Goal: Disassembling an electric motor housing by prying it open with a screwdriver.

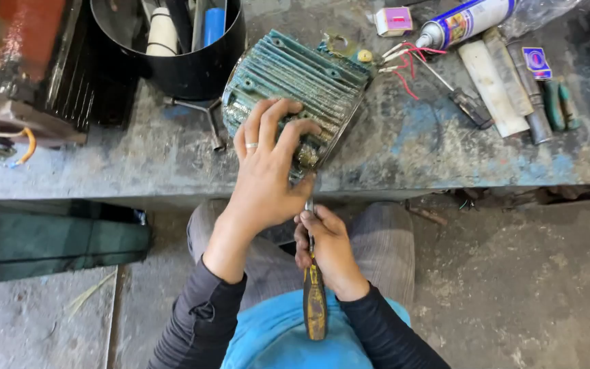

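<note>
A green finned electric motor housing (302,78) lies on the worn workbench (404,147) near its front edge, red and white wires trailing from its far end. My left hand (264,171), a ring on one finger, presses down on the housing's near side. My right hand (326,249) grips a screwdriver (314,301) with a yellow and black handle; its metal shaft points up at the housing's near end, under my left palm.
A black bucket (192,65) with tools stands behind the motor. At the right lie a spray can (462,20), a second screwdriver (462,99), pliers (560,104) and white strips. A rusty machine (22,61) sits at the left. A dark box (49,239) is below the bench.
</note>
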